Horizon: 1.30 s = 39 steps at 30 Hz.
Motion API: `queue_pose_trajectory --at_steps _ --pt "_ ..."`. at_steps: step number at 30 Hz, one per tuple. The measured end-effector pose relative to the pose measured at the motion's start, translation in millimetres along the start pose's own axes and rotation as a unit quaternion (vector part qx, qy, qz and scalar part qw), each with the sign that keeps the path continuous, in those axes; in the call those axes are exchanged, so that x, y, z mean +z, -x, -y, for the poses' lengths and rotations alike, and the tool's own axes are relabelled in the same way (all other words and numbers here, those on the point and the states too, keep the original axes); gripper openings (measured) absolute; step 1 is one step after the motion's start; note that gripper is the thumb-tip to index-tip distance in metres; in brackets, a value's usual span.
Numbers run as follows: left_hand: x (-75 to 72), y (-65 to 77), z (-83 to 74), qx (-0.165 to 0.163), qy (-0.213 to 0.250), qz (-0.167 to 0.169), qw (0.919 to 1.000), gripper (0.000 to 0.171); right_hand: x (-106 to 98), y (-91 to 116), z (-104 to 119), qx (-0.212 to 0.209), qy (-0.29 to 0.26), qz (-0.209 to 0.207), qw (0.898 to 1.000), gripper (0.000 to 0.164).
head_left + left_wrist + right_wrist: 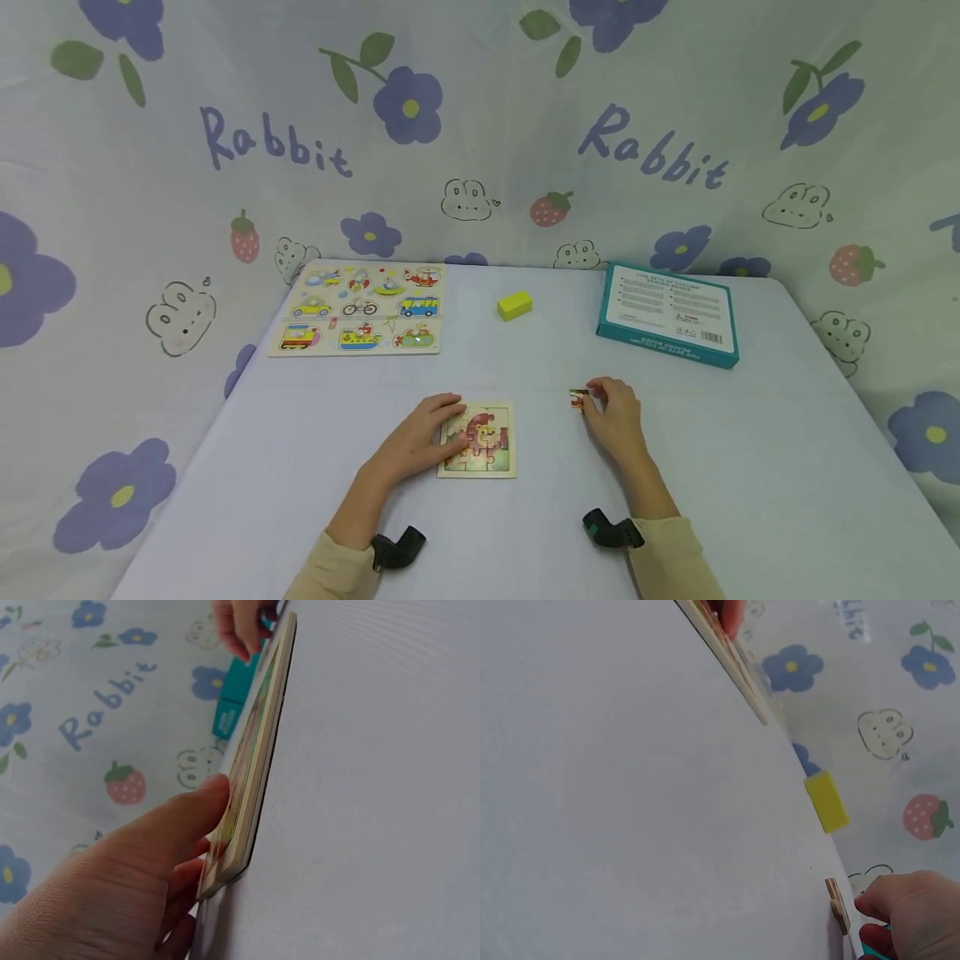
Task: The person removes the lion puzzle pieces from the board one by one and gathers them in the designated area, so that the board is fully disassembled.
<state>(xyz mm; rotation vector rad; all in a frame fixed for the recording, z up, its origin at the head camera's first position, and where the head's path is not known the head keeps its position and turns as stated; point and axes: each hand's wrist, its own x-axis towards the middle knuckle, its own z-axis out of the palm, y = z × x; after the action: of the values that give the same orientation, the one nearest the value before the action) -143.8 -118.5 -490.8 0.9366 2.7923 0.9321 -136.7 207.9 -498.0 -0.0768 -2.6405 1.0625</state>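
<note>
A square wooden jigsaw puzzle with a bear picture lies on the white table. My left hand holds its left side, the thumb on the face and the other fingers round the edge. To the right of the puzzle, my right hand is beside a small loose jigsaw piece. Its thumb and forefinger are bent at the piece's right side. The right wrist view shows this jigsaw piece on the table, with a narrow gap to the thumb.
A wooden board of vehicle pictures lies at the back left. A yellow block stands at the back middle. The flat teal box is at the back right, before a flowered cloth backdrop.
</note>
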Motion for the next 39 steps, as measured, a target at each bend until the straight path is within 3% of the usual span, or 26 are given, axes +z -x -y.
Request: queue_pose_trajectory --at_steps 8,16,24,29,34,39 --pt "0.7 -0.7 1.2 0.008 -0.012 0.008 0.9999 0.059 7 3 11 -0.068 -0.024 -0.021 0.997 0.015" --pt "-0.7 -0.6 1.0 0.008 -0.011 -0.002 0.9999 0.058 26 16 39 -0.111 -0.018 0.031 0.993 0.017" --pt "3.4 -0.9 0.8 0.024 -0.010 -0.030 0.9992 0.054 47 28 52 -0.211 -0.010 0.056 0.976 0.016" --pt "3.3 -0.7 1.6 0.033 -0.039 -0.037 0.9980 0.053 57 33 55 -0.251 -0.002 0.058 0.966 0.019" --pt "-2.5 3.1 4.5 0.006 -0.071 -0.044 0.9965 0.055 62 36 58 -0.266 0.021 0.075 0.961 0.023" --pt "-6.5 4.7 7.4 -0.015 -0.062 -0.035 0.9973 0.058 65 37 61 -0.287 0.049 0.077 0.954 0.032"
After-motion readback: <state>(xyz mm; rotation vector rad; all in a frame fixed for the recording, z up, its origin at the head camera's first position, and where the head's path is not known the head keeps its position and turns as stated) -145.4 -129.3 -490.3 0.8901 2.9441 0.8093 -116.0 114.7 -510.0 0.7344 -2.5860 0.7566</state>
